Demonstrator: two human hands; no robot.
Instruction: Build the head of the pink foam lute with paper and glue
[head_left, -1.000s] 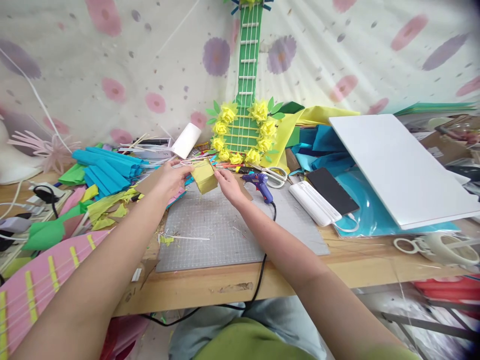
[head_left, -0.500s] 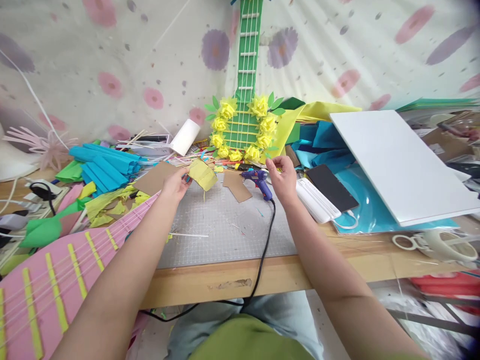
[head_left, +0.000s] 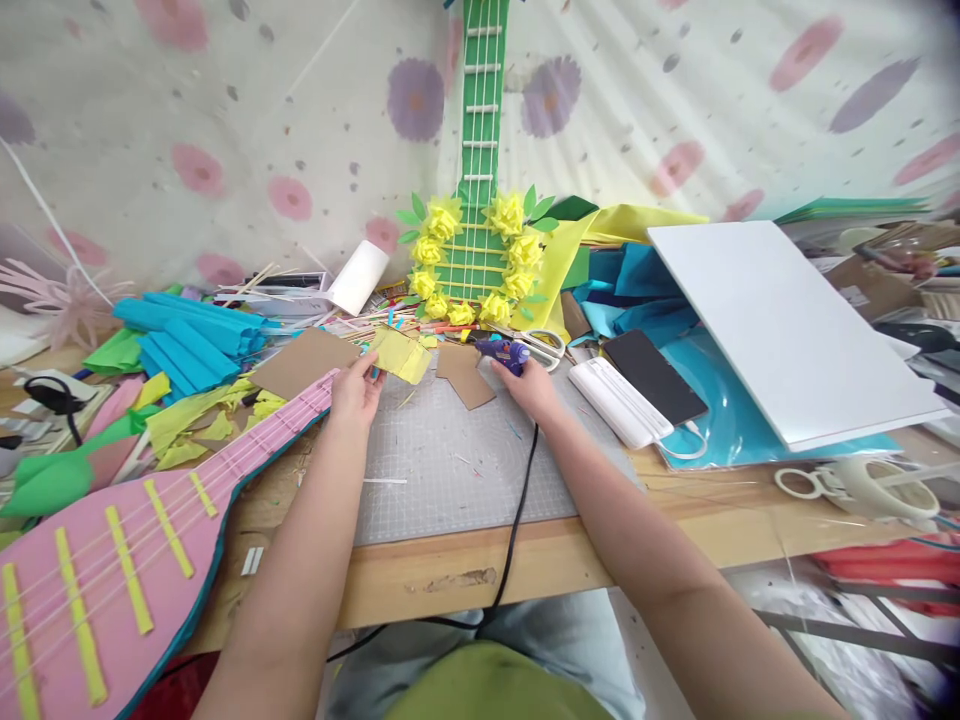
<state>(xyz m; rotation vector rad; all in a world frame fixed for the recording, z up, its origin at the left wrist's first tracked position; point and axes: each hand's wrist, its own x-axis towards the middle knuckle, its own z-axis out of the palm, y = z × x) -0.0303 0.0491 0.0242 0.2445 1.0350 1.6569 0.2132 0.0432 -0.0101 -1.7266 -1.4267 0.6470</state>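
Between the fingertips of my left hand [head_left: 358, 392] is a yellow paper-covered cardboard piece [head_left: 402, 356], raised a little over the grey cutting mat [head_left: 450, 490]. My right hand [head_left: 534, 388] wraps the handle of a purple glue gun [head_left: 504, 352], whose nozzle points left. The gun's black cord [head_left: 523, 490] runs down over the table edge. Between the hands lies a brown cardboard piece [head_left: 466, 376] on the mat. Left of my left hand rests a pink paper guitar [head_left: 105, 560] with yellow strips and strings, its neck end close to my wrist.
A green paper guitar [head_left: 480, 150] ringed with yellow flowers stands at the back. White-handled scissors [head_left: 551, 345], a white power bank [head_left: 619, 400], a black phone [head_left: 655, 376] and a white board [head_left: 787, 330] lie rightward. Blue crepe paper [head_left: 191, 335] and scraps crowd the left.
My right hand has come down and closed around the glue gun's handle. The left hand still holds the yellow piece; its forearm has shifted right, baring more of the pink guitar.
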